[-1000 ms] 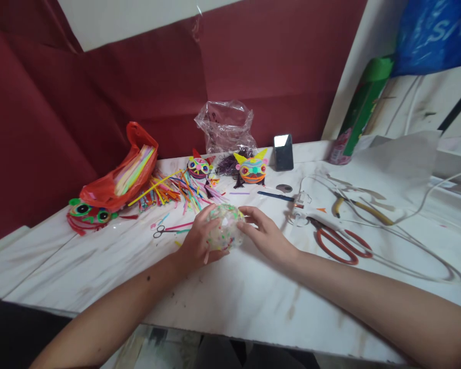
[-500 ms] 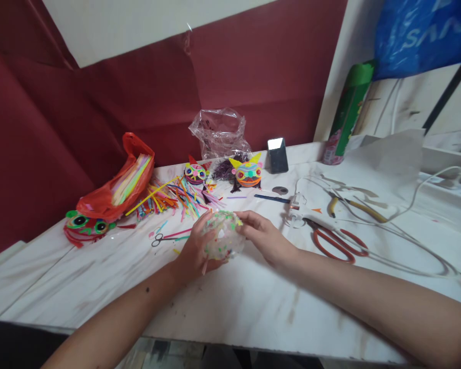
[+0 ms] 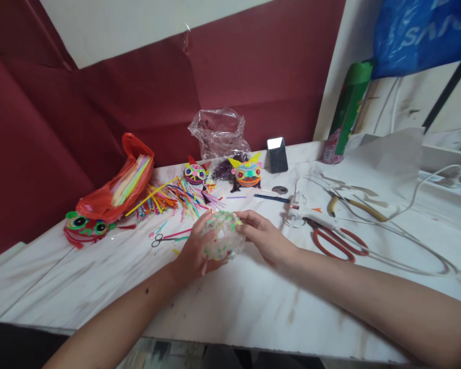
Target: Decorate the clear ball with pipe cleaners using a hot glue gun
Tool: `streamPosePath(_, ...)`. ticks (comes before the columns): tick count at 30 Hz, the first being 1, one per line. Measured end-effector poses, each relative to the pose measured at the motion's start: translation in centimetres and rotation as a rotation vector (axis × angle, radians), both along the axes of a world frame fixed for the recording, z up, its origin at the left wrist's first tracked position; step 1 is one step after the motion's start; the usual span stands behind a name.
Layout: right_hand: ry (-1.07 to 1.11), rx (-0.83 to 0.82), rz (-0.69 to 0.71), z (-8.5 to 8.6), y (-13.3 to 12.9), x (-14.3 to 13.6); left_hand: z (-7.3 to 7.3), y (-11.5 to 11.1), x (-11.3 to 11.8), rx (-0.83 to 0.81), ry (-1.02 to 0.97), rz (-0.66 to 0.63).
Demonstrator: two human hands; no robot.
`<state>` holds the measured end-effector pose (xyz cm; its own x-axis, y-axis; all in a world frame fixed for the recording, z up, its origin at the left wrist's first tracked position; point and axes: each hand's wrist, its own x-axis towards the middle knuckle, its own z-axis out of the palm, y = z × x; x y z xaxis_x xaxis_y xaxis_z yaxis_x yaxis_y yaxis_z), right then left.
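Between my two hands is a roundish, translucent whitish ball [image 3: 223,238] flecked with green, yellow and red bits, above the front part of the marble-patterned table [image 3: 249,312]. My left hand [image 3: 198,245] wraps around its left side, with fingers partly underneath. On the other side, my right hand [image 3: 264,237] grips the upper right of the ball with its fingertips. Small scissors [image 3: 158,240] with dark handles lie left of my left hand, beside pink and green strips. What the ball is made of cannot be made out.
Behind stand small decorated animal heads [image 3: 247,174], a red bag of coloured strips [image 3: 115,187], a clear plastic bag [image 3: 219,130] and a phone [image 3: 277,155]. At right lie red-handled scissors [image 3: 336,243], yellow-handled pliers [image 3: 363,208], a white glue gun [image 3: 296,206] with its cable, and a green spray can [image 3: 348,113].
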<state>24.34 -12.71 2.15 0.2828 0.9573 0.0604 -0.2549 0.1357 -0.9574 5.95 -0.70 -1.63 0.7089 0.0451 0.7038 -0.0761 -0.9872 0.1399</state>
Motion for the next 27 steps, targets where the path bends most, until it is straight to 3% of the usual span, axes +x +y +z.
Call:
streamPosePath(4, -0.040, -0.071, 0.009, -0.6, 0.4, 0.4, 0.4, -0.5, 0.3, -0.029, 0.027, -0.001)
streamPosePath(7, -0.130, -0.121, -0.029, -1.5, 0.9, 1.0, 0.5, -1.1, 0.5, -0.175, 0.031, 0.069)
streamPosePath(10, -0.308, -0.052, -0.075, -2.1, 0.9, 1.2, 0.6, -1.7, 0.6, -0.292, 0.020, 0.142)
streamPosePath(17, -0.586, 0.073, -0.021, -2.7, 0.0, 0.1, 1.2, -2.9, 1.0, -0.314, 0.087, 0.236)
streamPosePath(27, -0.502, 0.023, 0.002, -3.0, 0.4, 0.7, 0.3, -2.7, 1.5, -0.355, -0.019, 0.219)
